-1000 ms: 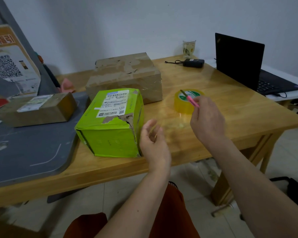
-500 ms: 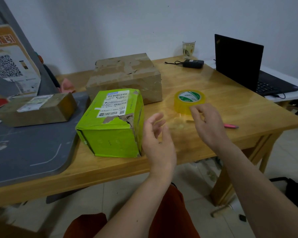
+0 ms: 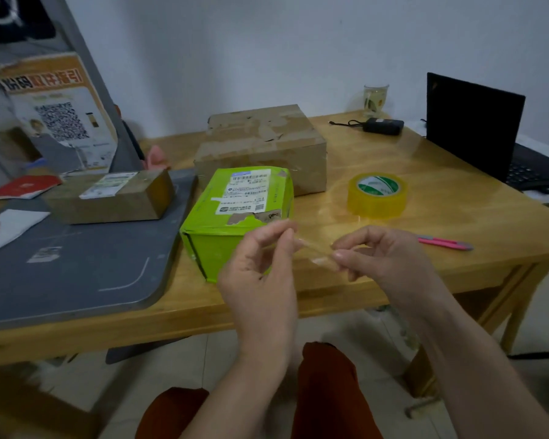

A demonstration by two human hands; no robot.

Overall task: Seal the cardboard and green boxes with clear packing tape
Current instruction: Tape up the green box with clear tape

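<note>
Clear tape strip [image 3: 316,248] is stretched between both hands over the table's near edge: left hand [image 3: 260,267] pinches one end with thumb and fingers, right hand [image 3: 384,261] pinches the other. Green box [image 3: 235,223] sits right behind the left hand, near the front edge. Cardboard box [image 3: 263,144] is just behind it, toward the back edge. Tape roll [image 3: 377,195] lies flat mid-table, and a pink cutter [image 3: 444,243] rests by the right edge.
</note>
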